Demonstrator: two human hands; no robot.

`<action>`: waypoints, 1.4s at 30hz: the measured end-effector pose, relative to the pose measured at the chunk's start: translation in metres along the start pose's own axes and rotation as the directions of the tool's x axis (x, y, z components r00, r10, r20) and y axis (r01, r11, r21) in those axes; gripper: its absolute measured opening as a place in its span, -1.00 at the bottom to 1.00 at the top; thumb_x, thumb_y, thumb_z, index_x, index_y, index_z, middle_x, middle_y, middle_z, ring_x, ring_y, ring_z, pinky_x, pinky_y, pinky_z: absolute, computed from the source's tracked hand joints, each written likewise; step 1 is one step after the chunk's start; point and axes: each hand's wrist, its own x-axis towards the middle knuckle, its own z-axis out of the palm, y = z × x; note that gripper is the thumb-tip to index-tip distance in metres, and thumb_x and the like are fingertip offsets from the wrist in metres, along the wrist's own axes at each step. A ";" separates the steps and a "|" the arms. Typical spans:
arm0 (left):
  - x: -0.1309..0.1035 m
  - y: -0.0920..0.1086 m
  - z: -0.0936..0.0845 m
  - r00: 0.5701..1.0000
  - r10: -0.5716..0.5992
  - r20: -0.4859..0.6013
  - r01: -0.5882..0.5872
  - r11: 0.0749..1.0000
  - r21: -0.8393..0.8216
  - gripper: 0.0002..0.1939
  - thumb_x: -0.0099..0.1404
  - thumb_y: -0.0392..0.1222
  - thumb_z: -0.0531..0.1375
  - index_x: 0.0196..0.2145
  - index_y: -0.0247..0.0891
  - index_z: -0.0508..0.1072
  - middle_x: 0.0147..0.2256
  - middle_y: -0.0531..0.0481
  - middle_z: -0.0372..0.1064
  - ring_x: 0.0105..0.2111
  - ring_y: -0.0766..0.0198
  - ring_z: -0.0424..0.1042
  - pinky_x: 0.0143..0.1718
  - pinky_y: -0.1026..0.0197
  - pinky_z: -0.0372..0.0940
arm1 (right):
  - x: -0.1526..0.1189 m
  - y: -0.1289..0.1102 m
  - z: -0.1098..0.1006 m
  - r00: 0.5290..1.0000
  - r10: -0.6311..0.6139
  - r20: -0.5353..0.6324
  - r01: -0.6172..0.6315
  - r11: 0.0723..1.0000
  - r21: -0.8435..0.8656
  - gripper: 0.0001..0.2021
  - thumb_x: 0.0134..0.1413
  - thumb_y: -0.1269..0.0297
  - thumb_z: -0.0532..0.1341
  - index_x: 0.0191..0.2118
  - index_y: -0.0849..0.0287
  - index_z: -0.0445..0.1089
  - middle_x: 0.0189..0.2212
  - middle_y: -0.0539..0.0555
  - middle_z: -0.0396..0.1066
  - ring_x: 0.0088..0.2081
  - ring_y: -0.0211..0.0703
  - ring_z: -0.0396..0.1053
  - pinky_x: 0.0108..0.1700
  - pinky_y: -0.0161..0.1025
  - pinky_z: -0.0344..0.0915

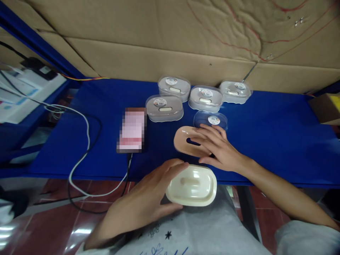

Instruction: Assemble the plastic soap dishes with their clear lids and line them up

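Your left hand (152, 193) is clamped on the cream dish (195, 189), which sits between your fingers at its far edge and your thumb at its near edge. Your right hand's (223, 152) fingers are outstretched, thumb apart, over the right end of the slotted peach oval (182, 140); whether they touch it, you cannot tell.

White glare is shining on the dish (196, 191) and floor (82, 232); coarse pixels are hiding the phone (131, 129); the left edge is blurring.
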 end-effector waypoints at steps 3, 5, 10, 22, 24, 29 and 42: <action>0.008 0.001 0.003 0.979 -0.027 -0.204 -0.010 0.985 -0.174 0.04 0.18 -0.15 0.51 0.45 0.22 0.08 0.41 -0.15 0.15 0.38 -0.27 0.24 0.31 -0.29 0.31 | -0.003 -0.008 -0.010 0.997 -0.058 -0.060 0.071 0.966 0.248 -0.30 0.43 -0.27 0.04 0.44 0.10 0.19 0.35 0.30 0.32 0.41 0.22 0.24 0.38 0.22 0.21; 0.015 0.001 0.008 0.925 -0.072 -0.374 -0.072 0.930 -0.359 0.07 0.12 -0.20 0.54 0.43 0.24 0.12 0.41 -0.13 0.13 0.39 -0.25 0.22 0.32 -0.26 0.31 | -0.006 -0.016 -0.013 0.996 -0.055 -0.068 0.076 0.925 0.373 -0.29 0.42 -0.19 0.15 0.48 0.11 0.12 0.30 0.28 0.39 0.32 0.11 0.37 0.29 0.03 0.37; 0.040 0.002 0.019 0.939 -0.325 -0.112 -0.013 0.291 -0.957 0.08 0.10 -0.25 0.52 0.47 0.13 0.16 0.20 -0.13 0.50 0.17 -0.17 0.52 0.07 -0.02 0.52 | -0.006 -0.022 -0.008 0.992 -0.073 -0.106 0.103 0.946 0.306 -0.39 0.50 0.04 0.14 0.51 0.07 0.06 0.24 0.23 0.46 0.26 0.01 0.44 0.23 -0.07 0.44; 0.052 0.003 -0.001 0.637 -0.712 -0.296 -0.486 -0.073 -0.871 -0.52 0.56 -0.26 0.12 0.38 -0.15 0.31 0.11 -0.07 0.62 0.24 0.11 0.50 0.23 0.06 0.46 | 0.000 -0.005 -0.002 0.998 -0.055 -0.016 0.052 0.991 -0.123 -0.66 0.49 0.13 0.20 0.23 0.13 0.42 0.13 0.18 0.58 0.19 0.11 0.48 0.26 0.14 0.20; 0.052 0.005 0.001 0.652 -0.710 -0.266 -0.477 -0.111 -0.872 -0.51 0.57 -0.25 0.11 0.40 -0.15 0.29 0.09 -0.06 0.63 0.19 0.12 0.54 0.21 0.08 0.47 | -0.001 -0.008 -0.004 0.990 0.059 -0.125 -0.063 0.998 -0.030 -0.74 0.48 0.18 0.21 0.14 0.13 0.48 0.01 0.15 0.62 0.08 0.07 0.54 0.15 0.05 0.30; 0.052 0.002 0.011 0.795 -0.594 -0.123 -0.324 -0.244 -0.914 -0.47 0.58 -0.28 0.08 0.44 -0.14 0.24 0.14 -0.08 0.61 0.19 0.13 0.55 0.28 0.10 0.40 | -0.006 -0.008 -0.018 0.834 0.397 -0.383 -0.318 0.913 0.254 -0.76 0.49 0.16 0.17 0.09 0.08 0.51 -0.07 0.10 0.63 -0.08 0.01 0.58 -0.06 -0.08 0.41; 0.067 -0.001 0.021 0.860 -0.509 -0.029 -0.141 -0.182 -0.973 -0.49 0.53 0.00 0.18 0.35 -0.13 0.37 0.15 -0.11 0.58 0.29 -0.10 0.43 0.27 -0.22 0.41 | -0.003 -0.018 -0.003 0.985 -0.161 -0.067 0.153 0.983 -0.106 -0.60 0.51 0.24 0.17 0.37 0.07 0.32 0.17 0.10 0.57 0.22 -0.02 0.45 0.26 0.02 0.14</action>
